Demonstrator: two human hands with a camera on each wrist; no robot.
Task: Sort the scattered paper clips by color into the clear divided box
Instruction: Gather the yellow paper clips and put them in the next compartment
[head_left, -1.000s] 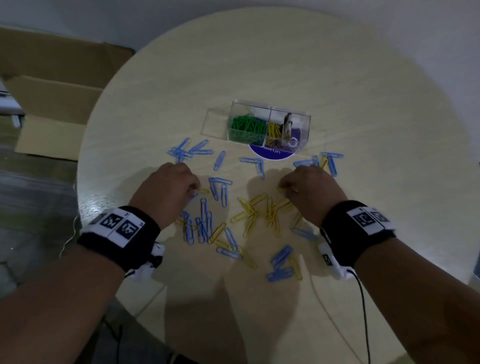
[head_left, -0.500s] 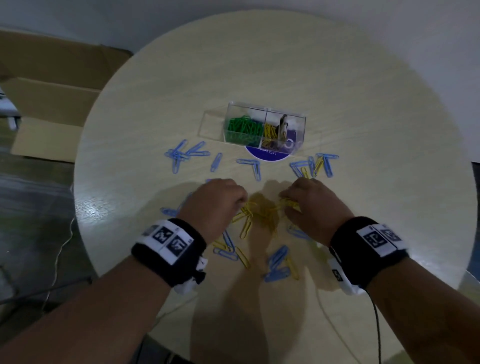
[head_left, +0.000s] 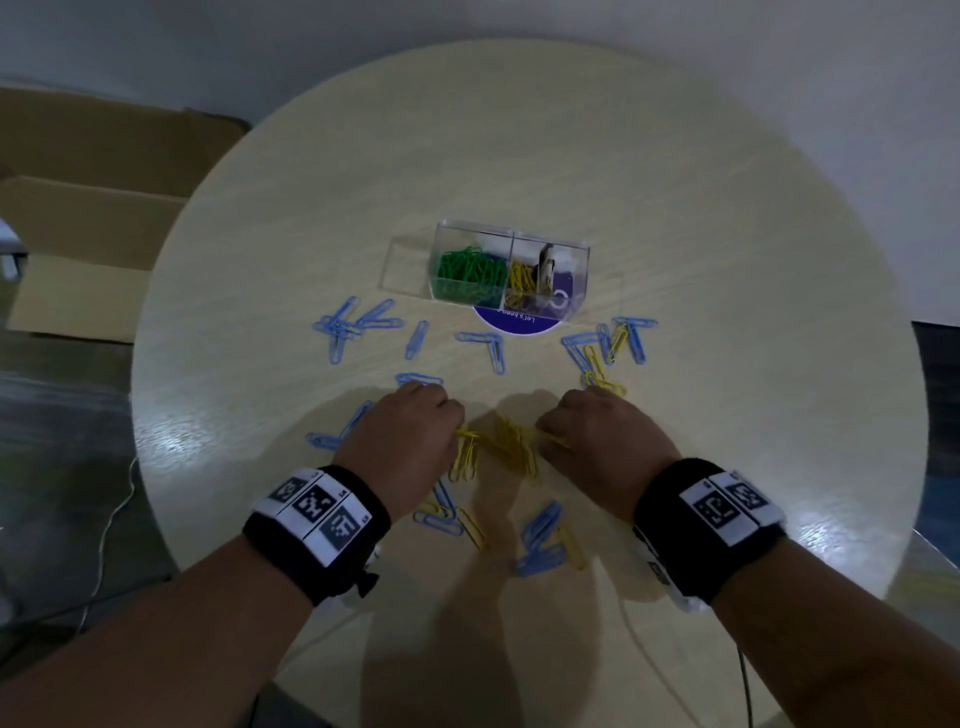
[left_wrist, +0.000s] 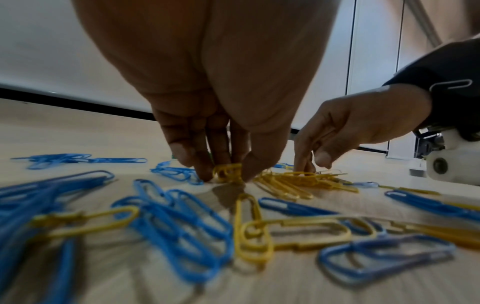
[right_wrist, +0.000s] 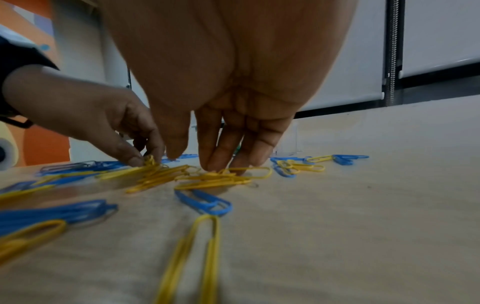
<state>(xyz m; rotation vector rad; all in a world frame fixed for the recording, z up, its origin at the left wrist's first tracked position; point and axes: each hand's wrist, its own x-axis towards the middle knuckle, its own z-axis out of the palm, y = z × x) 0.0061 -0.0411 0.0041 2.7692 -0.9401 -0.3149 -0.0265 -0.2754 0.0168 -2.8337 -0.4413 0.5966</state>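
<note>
A clear divided box (head_left: 581, 252) stands mid-table, with green clips (head_left: 470, 273) in its left compartment and yellow clips (head_left: 521, 283) in the right one. Blue clips (head_left: 358, 325) and yellow clips lie scattered in front of it. A bunched pile of yellow clips (head_left: 506, 447) lies between my hands. My left hand (head_left: 410, 436) pinches a few yellow clips (left_wrist: 227, 171) at the pile's left end between thumb and fingers. My right hand (head_left: 592, 441) presses its nearly straight fingertips (right_wrist: 221, 166) down on the pile's right end, thumb apart.
A purple round label (head_left: 514, 325) lies under the box's front. More blue and yellow clips (head_left: 540, 540) lie near my wrists, others at the right (head_left: 608, 343). Flattened cardboard (head_left: 88, 218) lies on the floor left of the round table (head_left: 727, 260).
My left hand has moved right, from the blue clips to the yellow pile. Both hands have closed in and the yellow clips are bunched tighter between them.
</note>
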